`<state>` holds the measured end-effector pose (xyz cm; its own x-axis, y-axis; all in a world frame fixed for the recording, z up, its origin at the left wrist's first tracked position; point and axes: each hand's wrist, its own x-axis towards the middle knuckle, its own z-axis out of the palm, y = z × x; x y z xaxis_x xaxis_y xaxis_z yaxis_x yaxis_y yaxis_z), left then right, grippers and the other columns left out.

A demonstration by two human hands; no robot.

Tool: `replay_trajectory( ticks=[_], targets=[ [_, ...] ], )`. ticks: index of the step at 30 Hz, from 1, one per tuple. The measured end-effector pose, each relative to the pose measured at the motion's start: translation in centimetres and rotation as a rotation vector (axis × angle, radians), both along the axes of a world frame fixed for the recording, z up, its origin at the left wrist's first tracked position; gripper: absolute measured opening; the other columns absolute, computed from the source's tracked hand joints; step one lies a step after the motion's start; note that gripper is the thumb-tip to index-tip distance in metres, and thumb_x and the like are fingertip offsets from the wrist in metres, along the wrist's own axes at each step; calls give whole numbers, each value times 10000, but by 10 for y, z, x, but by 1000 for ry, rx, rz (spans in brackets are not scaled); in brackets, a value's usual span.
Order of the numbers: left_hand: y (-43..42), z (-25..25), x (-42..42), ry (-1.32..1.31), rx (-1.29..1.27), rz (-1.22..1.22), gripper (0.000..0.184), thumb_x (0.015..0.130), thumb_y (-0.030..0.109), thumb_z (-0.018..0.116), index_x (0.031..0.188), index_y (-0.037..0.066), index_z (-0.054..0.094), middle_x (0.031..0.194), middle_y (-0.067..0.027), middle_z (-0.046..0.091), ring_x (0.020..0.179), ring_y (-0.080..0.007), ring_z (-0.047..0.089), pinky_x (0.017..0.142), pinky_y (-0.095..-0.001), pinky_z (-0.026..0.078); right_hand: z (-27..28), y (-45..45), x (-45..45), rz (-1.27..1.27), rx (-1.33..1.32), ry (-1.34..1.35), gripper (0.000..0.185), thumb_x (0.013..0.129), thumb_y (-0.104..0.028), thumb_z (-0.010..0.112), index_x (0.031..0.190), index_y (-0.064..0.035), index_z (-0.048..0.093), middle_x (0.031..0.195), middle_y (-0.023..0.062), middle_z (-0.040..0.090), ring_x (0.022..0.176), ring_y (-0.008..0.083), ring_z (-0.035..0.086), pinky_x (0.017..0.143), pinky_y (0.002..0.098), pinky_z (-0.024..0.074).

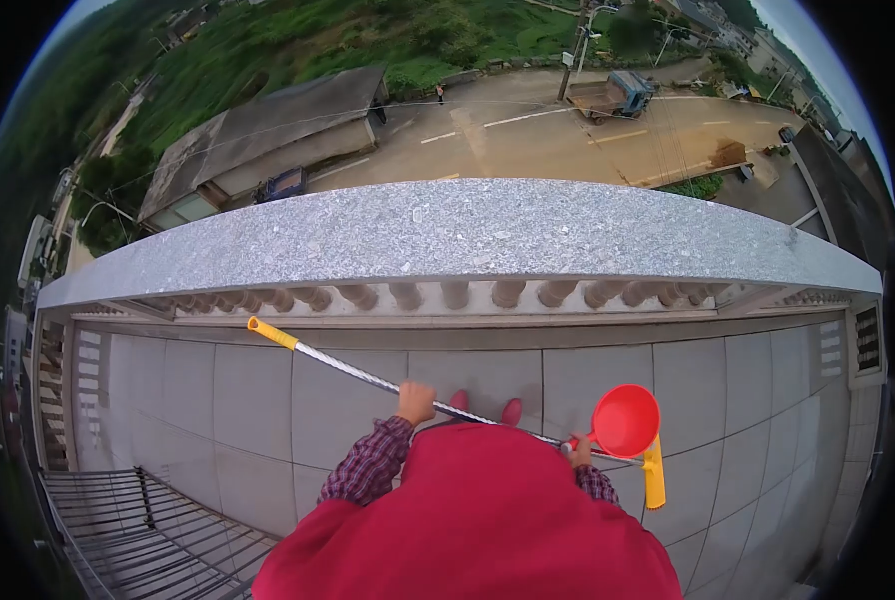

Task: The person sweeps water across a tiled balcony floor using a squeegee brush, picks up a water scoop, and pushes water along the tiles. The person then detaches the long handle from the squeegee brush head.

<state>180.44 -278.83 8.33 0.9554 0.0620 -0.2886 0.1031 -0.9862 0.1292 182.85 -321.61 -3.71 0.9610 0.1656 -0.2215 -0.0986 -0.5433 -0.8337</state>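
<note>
My left hand (416, 402) is wrapped round the silver pole (352, 371) of a long-handled floor cleaning tool. The pole slants across in front of my body, with a yellow grip (272, 333) at its upper left end and a narrow yellow head (654, 477) at its lower right end. Whether that head is a brush or a squeegee, I cannot tell. My right hand (580, 454) is closed on the short handle of a red water dipper (626, 420), right beside the pole. The dipper's round bowl lies over part of the yellow head.
A speckled granite railing top (467, 228) on balusters (454, 295) runs along the front. Grey tiles (352, 400) cover the balcony floor, and my pink shoes (510, 411) stand on them. A metal rack (157, 520) is at the lower left. Below lies a road with a truck (612, 95).
</note>
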Motion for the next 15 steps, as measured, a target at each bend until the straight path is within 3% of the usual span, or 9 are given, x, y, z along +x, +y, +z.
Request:
replay_trajectory(
  ticks=[4,5,6,8,11,13,15],
  targets=[
    [-2,5,-2,-107,-6,-6,107,517,155,611,615,120,587,662,-85,567,670,-254,565,574,-353,392,28,14,3,-100,88,197,481,626,79,592,1049,-72,420,852,101,506,727,171,518,605,269,437],
    [-2,9,0,-111,-3,-10,107,517,155,611,615,120,587,662,-85,567,670,-254,565,574,-353,392,3,8,2,-103,92,193,481,626,79,592,1049,-72,420,852,101,506,727,171,518,605,269,437],
    [-2,14,2,-34,0,7,107,513,149,614,612,117,589,667,-86,568,672,-253,566,573,-354,395,-46,-6,0,-279,289,355,484,626,85,587,1050,-76,416,839,100,508,722,173,518,600,269,436],
    [-2,15,4,38,3,18,107,509,143,618,608,115,590,672,-87,570,673,-252,568,572,-354,397,-72,-13,-2,-459,490,511,487,627,91,583,1050,-80,411,826,99,511,718,175,519,594,269,435],
    [-3,11,2,56,1,11,111,498,135,624,603,111,597,658,-85,573,661,-253,571,573,-355,401,-61,-13,-5,-426,396,513,479,628,100,571,1043,-80,412,807,94,510,714,170,515,593,268,432],
    [-3,10,3,56,-3,9,112,491,137,626,597,111,602,640,-83,575,639,-255,574,570,-355,402,-19,-3,-8,-230,207,287,460,633,97,559,1034,-77,418,806,88,507,708,163,507,599,266,429],
    [-4,6,3,48,-3,3,113,489,140,626,596,112,603,630,-83,574,629,-255,575,567,-352,400,-19,-1,-6,-279,263,322,459,631,102,554,1033,-74,420,808,88,508,714,164,509,610,266,429]
  ],
)
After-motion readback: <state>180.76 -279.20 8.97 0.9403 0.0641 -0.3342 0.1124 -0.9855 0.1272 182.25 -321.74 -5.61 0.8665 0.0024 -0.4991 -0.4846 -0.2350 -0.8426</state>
